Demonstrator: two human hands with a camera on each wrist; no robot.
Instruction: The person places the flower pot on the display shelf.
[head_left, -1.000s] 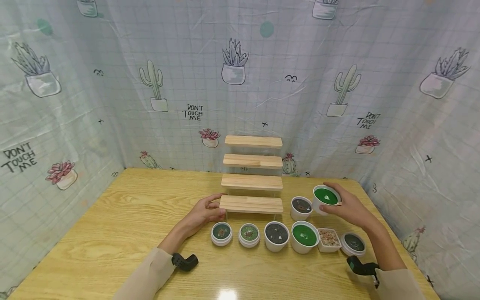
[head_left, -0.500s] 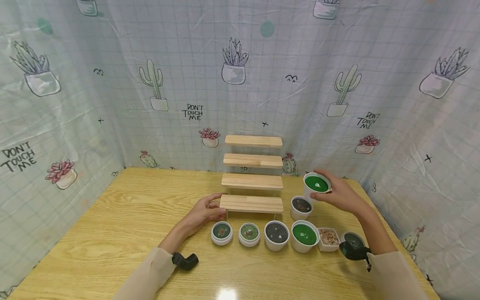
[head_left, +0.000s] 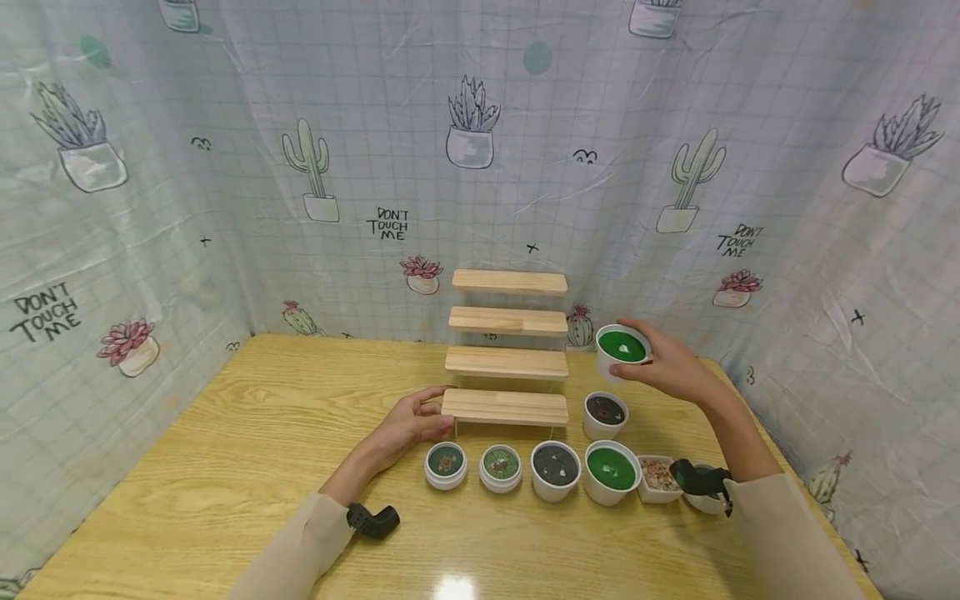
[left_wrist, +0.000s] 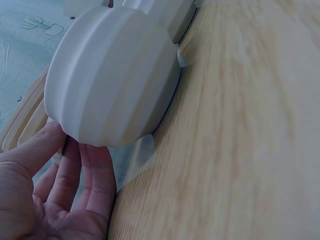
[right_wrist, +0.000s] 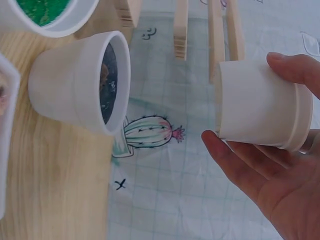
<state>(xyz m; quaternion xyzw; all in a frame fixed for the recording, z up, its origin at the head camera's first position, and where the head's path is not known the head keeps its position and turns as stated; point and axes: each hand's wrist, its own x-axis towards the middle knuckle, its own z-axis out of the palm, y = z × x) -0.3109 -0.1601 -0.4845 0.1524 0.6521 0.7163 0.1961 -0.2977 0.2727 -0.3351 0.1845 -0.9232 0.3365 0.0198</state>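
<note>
At the right of the tiered wooden shelf [head_left: 506, 406], my right hand [head_left: 671, 367] grips a white pot [head_left: 622, 345] with a green fill. The right wrist view has this pot [right_wrist: 265, 102] raised off the table, thumb on one side and fingers on the other. My left hand [head_left: 408, 423] pinches the left end of the lowest shelf board between thumb and fingers. From the left wrist, a ribbed white pot [left_wrist: 115, 75] hides most of that grip. A smaller white pot with dark fill [head_left: 604, 415] stands below the raised pot.
Along the shelf's front stand two low round pots [head_left: 446, 467], a dark-filled pot [head_left: 555, 471], another green-filled pot [head_left: 611, 473] and a square pot of pebbles [head_left: 658, 478]. A further pot [head_left: 705, 492] is partly behind the right wrist camera. A printed curtain [head_left: 337, 275] hangs behind the table.
My right hand has carried the green-filled pot up and leftward, from beside the smaller dark pot to above and behind it. The left hand stays at the shelf end.
</note>
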